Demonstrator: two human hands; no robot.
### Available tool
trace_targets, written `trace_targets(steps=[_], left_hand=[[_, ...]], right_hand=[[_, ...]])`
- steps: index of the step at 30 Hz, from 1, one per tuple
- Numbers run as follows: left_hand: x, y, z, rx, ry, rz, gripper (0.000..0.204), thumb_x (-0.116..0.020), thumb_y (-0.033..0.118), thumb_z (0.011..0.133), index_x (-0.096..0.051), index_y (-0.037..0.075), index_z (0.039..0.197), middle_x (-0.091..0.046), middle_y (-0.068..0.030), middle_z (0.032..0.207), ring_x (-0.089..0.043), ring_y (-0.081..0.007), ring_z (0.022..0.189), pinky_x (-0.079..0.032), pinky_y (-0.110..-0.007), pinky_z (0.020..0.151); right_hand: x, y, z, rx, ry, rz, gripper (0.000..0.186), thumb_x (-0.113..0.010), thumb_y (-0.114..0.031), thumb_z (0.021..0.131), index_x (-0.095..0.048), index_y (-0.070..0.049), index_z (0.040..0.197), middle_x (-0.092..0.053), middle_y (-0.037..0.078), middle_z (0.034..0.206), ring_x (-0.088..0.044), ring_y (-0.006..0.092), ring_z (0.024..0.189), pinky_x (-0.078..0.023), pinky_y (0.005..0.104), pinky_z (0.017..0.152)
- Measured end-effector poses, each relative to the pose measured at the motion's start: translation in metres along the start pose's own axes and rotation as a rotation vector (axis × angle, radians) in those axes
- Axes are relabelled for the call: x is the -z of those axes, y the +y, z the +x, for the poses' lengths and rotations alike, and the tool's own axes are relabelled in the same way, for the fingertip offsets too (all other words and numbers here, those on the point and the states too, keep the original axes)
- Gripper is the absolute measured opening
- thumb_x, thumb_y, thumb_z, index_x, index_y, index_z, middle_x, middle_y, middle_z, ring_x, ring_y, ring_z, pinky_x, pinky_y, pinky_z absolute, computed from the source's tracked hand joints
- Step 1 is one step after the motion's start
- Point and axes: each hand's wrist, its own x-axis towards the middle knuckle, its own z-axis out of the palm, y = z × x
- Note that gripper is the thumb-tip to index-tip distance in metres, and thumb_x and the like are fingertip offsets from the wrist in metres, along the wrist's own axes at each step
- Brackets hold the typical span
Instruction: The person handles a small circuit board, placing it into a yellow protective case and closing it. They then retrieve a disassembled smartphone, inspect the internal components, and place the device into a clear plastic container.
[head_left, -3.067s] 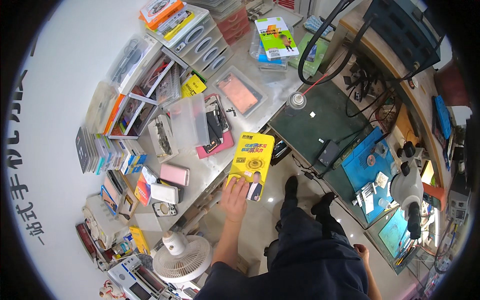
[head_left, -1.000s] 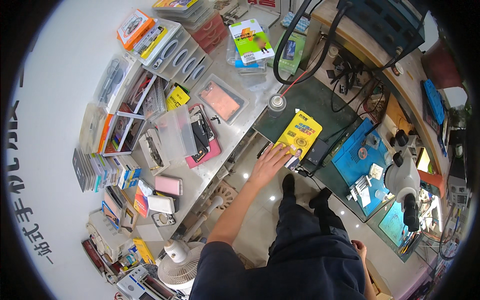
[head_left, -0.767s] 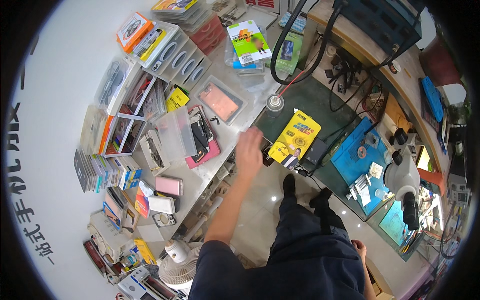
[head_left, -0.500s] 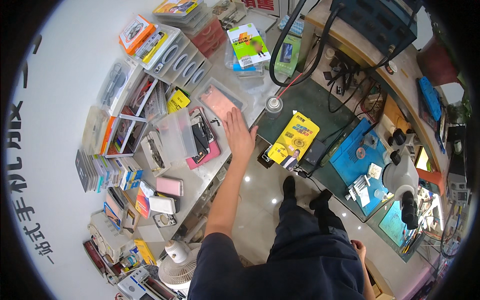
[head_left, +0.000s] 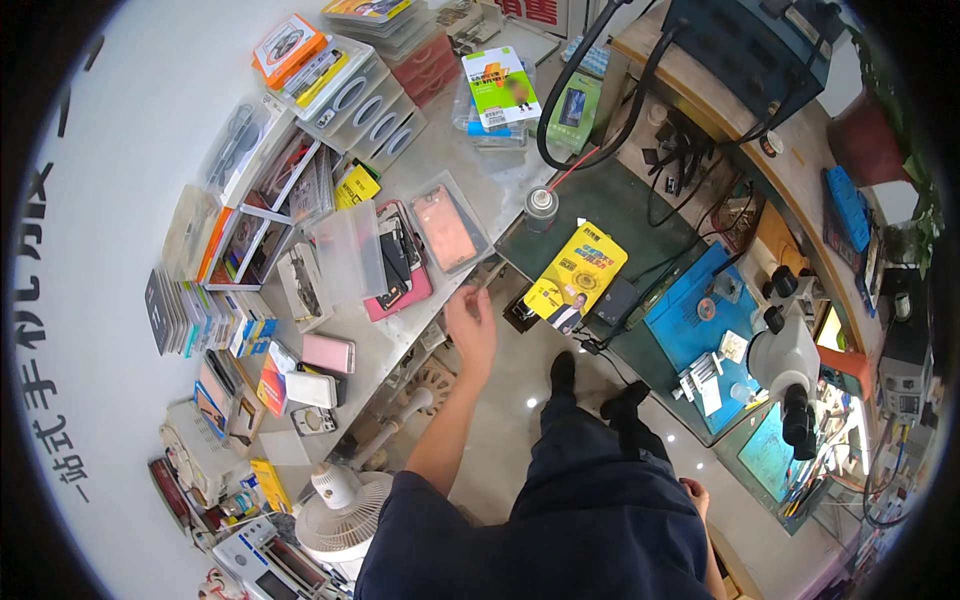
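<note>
The nearer left hand (head_left: 470,322), loosely bent and seemingly empty, is just short of the clear tray (head_left: 478,238) on the bench (head_left: 478,178); its copper-coloured phone (head_left: 443,224) points lengthwise handward; the right hand's (head_left: 696,494) grip is unclear.

phone (head_left: 443,226): in plastic tray (head_left: 484,244), on left bench (head_left: 385,340) | left hand (head_left: 470,322): by that bench's edge, nearer than the tray | packet (head_left: 575,277): on right table (head_left: 622,212), seems to poke over its edge | spray can (head_left: 541,206): behind packet, leftward | microscope (head_left: 785,355): far right | drawers (head_left: 375,125): back left | fan (head_left: 345,515): front left
</note>
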Motion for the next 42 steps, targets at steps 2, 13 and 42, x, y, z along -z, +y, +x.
trace_targets(steps=[2, 13, 42], left_hand=[[-0.014, -0.002, 0.003, 0.384, -0.086, -0.624, 0.052, -0.066, 0.037, 0.096, -0.050, -0.004, 0.123, -0.060, -0.0149, 0.112, -0.059, -0.0203, 0.110, -0.051, -0.036, 0.092], [-0.074, 0.009, 0.069, 0.857, 0.156, -1.347, 0.047, -0.067, 0.029, 0.095, -0.044, -0.004, 0.118, -0.055, -0.0185, 0.114, -0.062, -0.0312, 0.107, -0.060, -0.041, 0.089], [0.158, 0.078, -0.083, 0.050, -0.548, -0.433, 0.042, -0.046, 0.032, 0.105, -0.059, 0.003, 0.132, -0.066, -0.0001, 0.103, -0.057, -0.0092, 0.087, -0.046, -0.024, 0.077]], right_hand=[[0.005, 0.010, 0.003, 0.000, -0.013, -0.017, 0.016, -0.061, -0.008, 0.095, -0.073, 0.001, 0.102, -0.070, 0.003, 0.084, -0.062, 0.0083, 0.075, -0.050, 0.0234, 0.069], [0.012, 0.022, 0.026, 0.021, -0.041, 0.028, 0.017, -0.062, -0.009, 0.096, -0.071, 0.001, 0.107, -0.070, 0.005, 0.087, -0.062, 0.0106, 0.077, -0.051, 0.0253, 0.070], [-0.083, -0.266, -0.029, 0.376, -0.592, -0.018, 0.035, -0.051, -0.022, 0.104, -0.058, 0.001, 0.129, -0.069, 0.009, 0.109, -0.064, 0.0145, 0.096, -0.050, 0.0263, 0.082]])
